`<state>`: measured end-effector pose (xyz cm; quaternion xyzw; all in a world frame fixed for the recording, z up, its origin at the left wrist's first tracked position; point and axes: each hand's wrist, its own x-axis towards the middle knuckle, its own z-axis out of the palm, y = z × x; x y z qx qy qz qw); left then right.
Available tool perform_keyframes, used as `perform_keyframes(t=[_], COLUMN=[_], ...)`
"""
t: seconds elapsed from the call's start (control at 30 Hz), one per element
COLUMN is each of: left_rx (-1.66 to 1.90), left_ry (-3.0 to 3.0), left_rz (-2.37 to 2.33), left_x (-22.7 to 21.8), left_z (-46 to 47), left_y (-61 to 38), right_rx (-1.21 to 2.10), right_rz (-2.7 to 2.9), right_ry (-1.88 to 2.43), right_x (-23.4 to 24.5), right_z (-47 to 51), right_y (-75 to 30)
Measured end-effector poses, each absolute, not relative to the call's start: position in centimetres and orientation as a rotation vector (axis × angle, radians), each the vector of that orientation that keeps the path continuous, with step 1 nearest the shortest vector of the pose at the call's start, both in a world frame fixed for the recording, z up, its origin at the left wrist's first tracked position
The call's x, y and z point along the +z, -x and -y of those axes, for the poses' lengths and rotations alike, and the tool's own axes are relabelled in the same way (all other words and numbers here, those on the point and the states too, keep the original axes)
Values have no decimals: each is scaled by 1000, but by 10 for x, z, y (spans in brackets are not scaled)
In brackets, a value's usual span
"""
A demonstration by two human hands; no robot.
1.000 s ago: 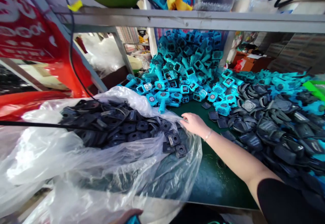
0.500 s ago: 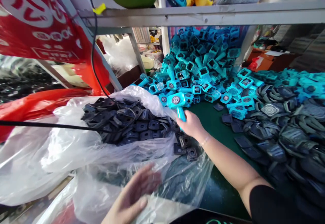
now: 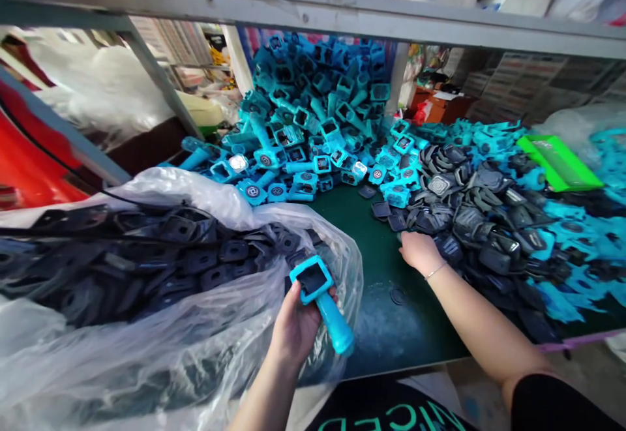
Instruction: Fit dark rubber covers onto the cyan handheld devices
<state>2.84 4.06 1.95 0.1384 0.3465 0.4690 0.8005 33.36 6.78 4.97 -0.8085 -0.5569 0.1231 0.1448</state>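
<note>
My left hand (image 3: 296,323) grips the handle of a turquoise plastic handheld casing (image 3: 325,307), whose square frame head points up and to the left. The hand is above a clear plastic bag (image 3: 147,353) full of dark square plastic pieces (image 3: 195,255). My right hand (image 3: 420,252) rests at the near edge of a heap of dark grey plastic covers (image 3: 469,222), its fingertips among them. Behind both hands rises a large pile of turquoise casings (image 3: 313,111).
A dark green work surface (image 3: 386,333) lies under the heaps, with a small dark disc (image 3: 398,296) on it. A grey metal shelf (image 3: 313,7) runs overhead. A bright green tray (image 3: 560,163) sits at the right, among turquoise pieces.
The turquoise casing has passed from my right hand to my left, and it now sits above the bag. My right hand has moved right to the dark covers. The view has tilted down.
</note>
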Motion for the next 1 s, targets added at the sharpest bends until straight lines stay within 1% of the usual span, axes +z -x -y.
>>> perform_keyframes(t=[0.13, 0.27, 0.3, 0.33, 0.37, 0.5, 0.57, 0.77, 0.93, 1.0], left_rx=[1008, 998, 998, 1007, 1025, 1094, 1103, 1139, 1136, 1141], left_ry=[-301, -347, -361, -377, -395, -451, -465, -630, -697, -687], left_rz=[-802, -814, -819, -826, -829, -818, -805, -754, -807, -738], left_x=[20, 28, 30, 31, 32, 30, 27, 21, 27, 27], left_z=[-31, -30, -30, -30, -29, -23, -20, -10, -4, -3], left_y=[-42, -62, -66, -71, -74, -83, -83, -76, -69, -67], right_rx=[510, 1053, 1118, 1102, 1005, 381, 230, 281, 138, 235], right_rz=[1590, 1521, 1485, 1479, 1521, 1845, 1941, 2037, 2115, 1987], right_ry=[2142, 1513, 1390, 1329, 1314, 1083, 981, 953, 904, 943], right_x=[42, 52, 56, 60, 63, 71, 71, 63, 55, 50], right_z=[-55, -22, -14, -7, -2, 5, 2, -1, 4, 6], right_y=[-328, -290, -280, -270, -262, -242, -239, -237, -233, -230])
